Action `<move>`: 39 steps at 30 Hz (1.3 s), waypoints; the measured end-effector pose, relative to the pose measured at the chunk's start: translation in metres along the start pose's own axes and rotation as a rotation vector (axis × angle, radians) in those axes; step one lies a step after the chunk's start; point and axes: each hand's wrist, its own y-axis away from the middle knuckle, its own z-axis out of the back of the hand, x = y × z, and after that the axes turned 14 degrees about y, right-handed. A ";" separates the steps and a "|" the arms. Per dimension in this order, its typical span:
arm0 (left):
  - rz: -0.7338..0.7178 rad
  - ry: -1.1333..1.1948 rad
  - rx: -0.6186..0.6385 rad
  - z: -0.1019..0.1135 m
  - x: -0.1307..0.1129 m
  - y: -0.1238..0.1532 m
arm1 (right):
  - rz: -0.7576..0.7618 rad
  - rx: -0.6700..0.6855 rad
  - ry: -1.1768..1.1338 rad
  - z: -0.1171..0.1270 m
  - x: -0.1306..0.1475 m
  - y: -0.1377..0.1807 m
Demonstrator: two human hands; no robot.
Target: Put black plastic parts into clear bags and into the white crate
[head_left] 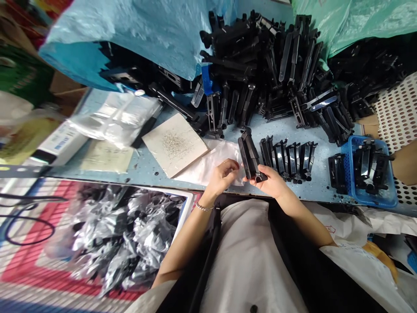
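My right hand (272, 181) grips a long black plastic part (249, 156) by its lower end, holding it upright over the near edge of the blue table (146, 167). My left hand (224, 174) is just left of it, its fingers curled and pinched on the edge of a clear plastic bag (211, 164) that lies flat on the table. A short row of the same black parts (288, 158) stands to the right of the held one.
A big heap of black parts (260, 65) fills the back of the table, part under blue and green bags. A blue basket (369, 176) with parts sits at right. A card with small screws (174, 143) lies left. A box of bagged parts (124, 234) is low left.
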 end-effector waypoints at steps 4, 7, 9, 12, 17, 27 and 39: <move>0.134 0.013 -0.090 -0.004 0.001 -0.003 | -0.015 -0.001 -0.060 0.003 -0.005 -0.002; 0.083 0.115 -0.146 0.001 0.008 -0.005 | -0.021 -0.010 -0.084 0.008 -0.004 0.003; 0.009 0.145 -0.208 0.005 0.009 -0.004 | -0.017 -0.028 -0.085 0.012 -0.004 0.005; -0.129 -0.008 -0.211 0.006 0.003 0.002 | 0.013 -0.079 -0.029 0.016 -0.001 0.009; -0.282 -0.472 0.014 -0.003 -0.010 0.010 | 0.073 -0.077 0.097 0.018 0.007 0.044; -0.310 -0.482 0.022 0.002 0.007 0.023 | -0.338 0.301 -0.280 0.017 -0.032 0.059; -0.482 -0.414 0.214 -0.015 -0.044 0.079 | 0.236 0.232 0.768 -0.019 -0.010 0.060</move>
